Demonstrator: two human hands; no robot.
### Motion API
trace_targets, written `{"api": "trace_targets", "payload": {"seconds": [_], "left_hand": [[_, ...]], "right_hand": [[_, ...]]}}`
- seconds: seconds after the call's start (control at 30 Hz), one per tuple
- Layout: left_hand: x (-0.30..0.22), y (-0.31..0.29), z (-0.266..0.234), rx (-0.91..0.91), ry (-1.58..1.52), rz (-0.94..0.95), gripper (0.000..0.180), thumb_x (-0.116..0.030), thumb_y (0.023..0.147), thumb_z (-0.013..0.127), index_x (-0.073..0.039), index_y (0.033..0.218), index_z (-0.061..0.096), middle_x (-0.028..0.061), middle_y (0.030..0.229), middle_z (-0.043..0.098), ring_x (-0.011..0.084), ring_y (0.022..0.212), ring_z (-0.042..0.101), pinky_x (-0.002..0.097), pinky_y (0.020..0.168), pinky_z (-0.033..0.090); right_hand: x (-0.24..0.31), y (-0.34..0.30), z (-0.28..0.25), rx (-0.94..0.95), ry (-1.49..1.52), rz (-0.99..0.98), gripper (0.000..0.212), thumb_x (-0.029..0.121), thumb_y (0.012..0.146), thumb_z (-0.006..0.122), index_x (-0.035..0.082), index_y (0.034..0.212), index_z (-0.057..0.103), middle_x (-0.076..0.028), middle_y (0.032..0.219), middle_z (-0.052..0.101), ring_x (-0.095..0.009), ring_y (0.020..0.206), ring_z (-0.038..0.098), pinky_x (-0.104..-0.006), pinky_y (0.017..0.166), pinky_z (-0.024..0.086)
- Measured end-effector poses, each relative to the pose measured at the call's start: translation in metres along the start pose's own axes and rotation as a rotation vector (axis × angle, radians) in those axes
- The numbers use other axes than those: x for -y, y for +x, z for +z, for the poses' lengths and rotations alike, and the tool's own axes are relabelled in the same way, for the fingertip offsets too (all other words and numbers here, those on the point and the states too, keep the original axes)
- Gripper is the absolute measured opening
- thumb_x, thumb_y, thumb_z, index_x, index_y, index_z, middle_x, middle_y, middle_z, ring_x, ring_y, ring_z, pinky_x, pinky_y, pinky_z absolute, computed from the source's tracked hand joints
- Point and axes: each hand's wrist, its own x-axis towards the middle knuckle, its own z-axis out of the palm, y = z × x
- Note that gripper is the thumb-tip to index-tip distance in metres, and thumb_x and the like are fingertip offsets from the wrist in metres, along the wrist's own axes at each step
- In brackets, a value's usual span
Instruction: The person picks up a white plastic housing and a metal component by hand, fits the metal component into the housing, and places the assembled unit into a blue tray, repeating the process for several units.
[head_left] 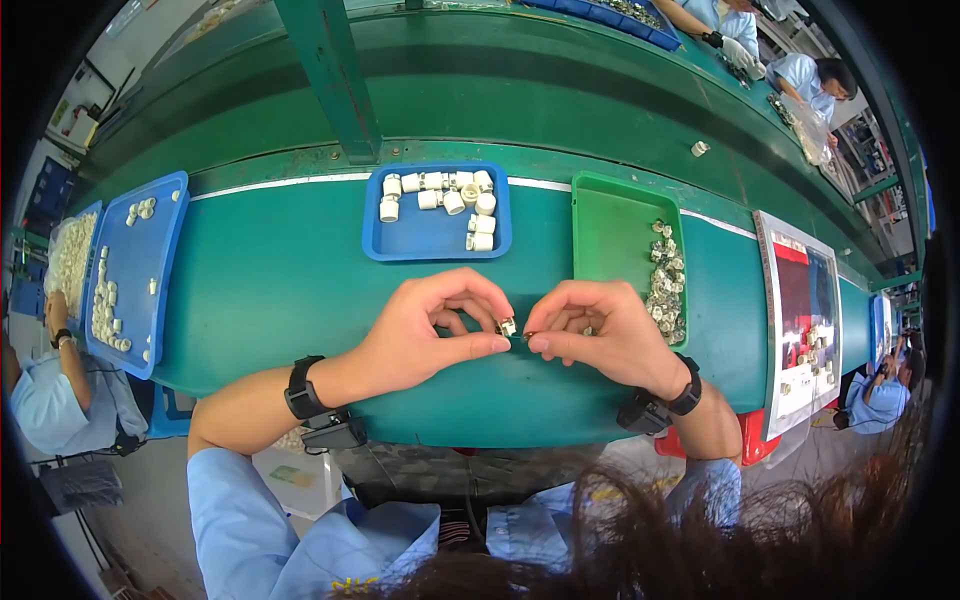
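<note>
Above the green work table, my left hand (432, 325) pinches a small part with white and brass-coloured faces (507, 327) between thumb and forefinger. Facing it, my right hand (605, 335) is closed in a pinch on a tiny dark coppery piece (528, 337), too small to name. The fingertips of both hands are close together, with a narrow gap between the two parts. Beyond my left hand stands a blue tray (420, 248) holding several white cylindrical caps (453, 203). Near my right hand is a green tray (610, 225) with a heap of small metal-and-white parts (664, 290) along its right side.
Far left, another blue tray (150, 250) holds white pieces. At the right lies a white-framed board (780, 360) with red and dark panels and small parts. A green post (335, 80) rises behind the middle tray. Co-workers sit at left, right and across the green belt (500, 100).
</note>
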Motion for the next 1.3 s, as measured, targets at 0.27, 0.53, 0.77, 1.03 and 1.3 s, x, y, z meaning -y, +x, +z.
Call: {"api": "trace_targets", "payload": {"seconds": [0.27, 0.53, 0.77, 1.03, 1.3], "left_hand": [[-0.004, 0.002, 0.000, 0.026, -0.078, -0.059, 0.027, -0.003, 0.095, 0.081, -0.002, 0.119, 0.068, 0.0065, 0.112, 0.074, 0.0127, 0.103, 0.074, 0.0256, 0.077, 0.061], [0.000, 0.004, -0.001, 0.054, -0.113, -0.089, 0.024, 0.000, 0.096, 0.079, 0.001, 0.117, 0.070, 0.0083, 0.108, 0.075, 0.0135, 0.100, 0.074, 0.0265, 0.076, 0.063], [0.007, 0.003, -0.003, 0.046, -0.234, -0.135, 0.020, 0.003, 0.094, 0.079, 0.004, 0.112, 0.072, 0.0099, 0.108, 0.074, 0.0139, 0.096, 0.073, 0.0267, 0.075, 0.063], [0.007, 0.002, 0.003, 0.012, -0.153, -0.100, 0.017, 0.004, 0.092, 0.081, 0.004, 0.108, 0.074, 0.0100, 0.105, 0.075, 0.0126, 0.088, 0.074, 0.0248, 0.073, 0.062], [0.005, 0.003, 0.007, -0.136, 0.065, -0.063, 0.018, 0.008, 0.089, 0.081, 0.003, 0.105, 0.073, 0.0108, 0.102, 0.075, 0.0143, 0.086, 0.075, 0.0261, 0.074, 0.064]], "right_hand": [[-0.002, 0.000, 0.003, -0.086, -0.132, -0.128, 0.011, 0.001, 0.093, 0.081, 0.000, 0.103, 0.077, -0.005, 0.092, 0.078, -0.010, 0.080, 0.073, -0.0241, 0.069, 0.058], [-0.004, 0.000, 0.005, -0.124, -0.274, -0.306, 0.011, 0.000, 0.092, 0.080, 0.001, 0.103, 0.077, -0.006, 0.091, 0.079, -0.011, 0.079, 0.075, -0.0248, 0.069, 0.058], [-0.003, 0.001, 0.010, -0.127, -0.220, -0.221, 0.009, 0.000, 0.093, 0.079, 0.000, 0.101, 0.075, -0.006, 0.090, 0.078, -0.012, 0.078, 0.075, -0.0255, 0.068, 0.058], [-0.008, 0.005, 0.014, -0.130, -0.077, -0.133, 0.014, -0.001, 0.097, 0.076, 0.000, 0.109, 0.070, -0.007, 0.095, 0.077, -0.013, 0.085, 0.076, -0.0275, 0.069, 0.061], [-0.016, 0.010, 0.022, -0.183, 0.085, -0.104, 0.030, -0.002, 0.096, 0.077, 0.001, 0.122, 0.062, -0.008, 0.099, 0.076, -0.015, 0.091, 0.076, -0.0272, 0.075, 0.063]]}}
